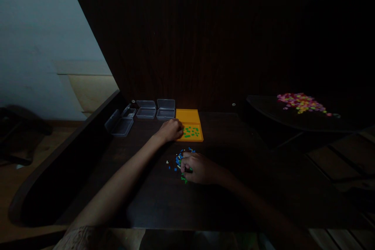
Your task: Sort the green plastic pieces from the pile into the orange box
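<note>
1. Farthest left on my feed, a clear plastic box [124, 127] lies with its lid swung up near the desk's side panel [73, 156]; a smaller clear case [129, 113] sits just behind it. I take the spot as chosen to keep them out of the hands' way.
2. Next along the back come two more clear boxes [146, 112] [166, 113], side by side, lids raised. Opened like this, I judge, their trays can be reached from the front.
3. The left hand [171, 129] rests at the left edge of the yellow case, fingers curled; I read that as steadying it. I can't tell whether the fingertips grip the rim or a piece; the green pieces [187, 136] lie just right of them, spread in the front tray.
4. Nearer the person, the mixed pile of small pieces [178, 160], blue, green and whitish, lies on the dark desktop [158, 203], with a few strays on its left.
5. The yellow case [187, 115] lies open beyond that pile, hinged half to the back, so the tray faces the person, close to both hands.
6. The right hand [199, 168] is over the pile's right side, fingers bent inward. Pieces lie directly beside and partly beneath the fingertips; whether any is pinched I can't tell.
7. Far right, a pink, red and yellow heap [301, 102] sits on a dark ledge [263, 111], well apart from both hands.
</note>
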`<state>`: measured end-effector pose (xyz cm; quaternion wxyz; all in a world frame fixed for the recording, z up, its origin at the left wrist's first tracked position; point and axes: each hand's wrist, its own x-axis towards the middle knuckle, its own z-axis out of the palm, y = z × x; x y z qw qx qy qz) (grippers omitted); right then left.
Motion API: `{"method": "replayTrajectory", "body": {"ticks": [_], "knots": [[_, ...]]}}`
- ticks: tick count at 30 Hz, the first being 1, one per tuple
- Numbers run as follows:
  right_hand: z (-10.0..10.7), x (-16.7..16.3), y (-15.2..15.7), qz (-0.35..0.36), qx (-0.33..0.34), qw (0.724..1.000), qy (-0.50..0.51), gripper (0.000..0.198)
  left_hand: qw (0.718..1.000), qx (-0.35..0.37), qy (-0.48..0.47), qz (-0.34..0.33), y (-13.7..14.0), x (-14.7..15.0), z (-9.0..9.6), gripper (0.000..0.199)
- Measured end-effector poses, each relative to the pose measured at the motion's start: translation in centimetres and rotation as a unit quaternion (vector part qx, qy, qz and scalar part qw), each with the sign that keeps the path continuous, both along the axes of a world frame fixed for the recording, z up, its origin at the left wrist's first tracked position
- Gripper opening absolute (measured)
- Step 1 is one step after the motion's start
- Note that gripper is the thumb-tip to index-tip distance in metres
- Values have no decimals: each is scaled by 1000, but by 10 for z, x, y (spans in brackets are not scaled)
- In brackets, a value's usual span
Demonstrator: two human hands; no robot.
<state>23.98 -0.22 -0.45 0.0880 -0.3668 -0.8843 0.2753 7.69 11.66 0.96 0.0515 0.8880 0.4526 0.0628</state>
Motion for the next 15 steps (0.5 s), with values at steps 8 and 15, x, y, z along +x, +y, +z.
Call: {"method": "replayTrajectory", "body": {"ticks": [8, 15], "knots": [[13, 11, 4, -7, 18, 997, 74, 7, 999, -9, -40, -19, -3, -9, 2, 21], [32, 40, 46, -122, 131, 981, 69, 11, 994, 38, -91, -56, -35, -25, 3, 22]]}}
